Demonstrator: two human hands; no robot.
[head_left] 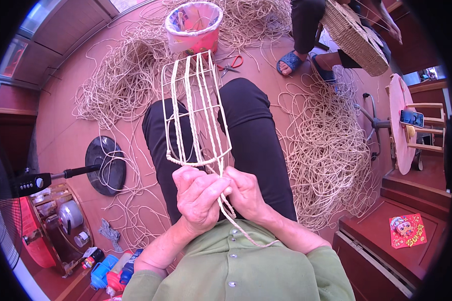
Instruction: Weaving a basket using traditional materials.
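Observation:
A long basket frame [190,115] of pale bars, with cord strung along its length, rests on my thighs. Its near end, wrapped in cord, reaches my hands. My left hand [198,195] is closed, fingers curled round the straw-coloured cord [241,231] just below the frame's rim. Beside it my right hand [243,190] pinches the same cord, thumbs close together. From between the hands a loose tail of cord hangs over my green shirt. The exact spot where the fingers grip is partly hidden.
Heaps of cord [326,155] lie on the floor both sides. A lined bin [193,27] stands ahead, red-handled scissors [231,65] near it. A person in sandals [290,62] sits far right with a woven basket [354,35]. A fan base [105,165] is left, a stool [402,120] right.

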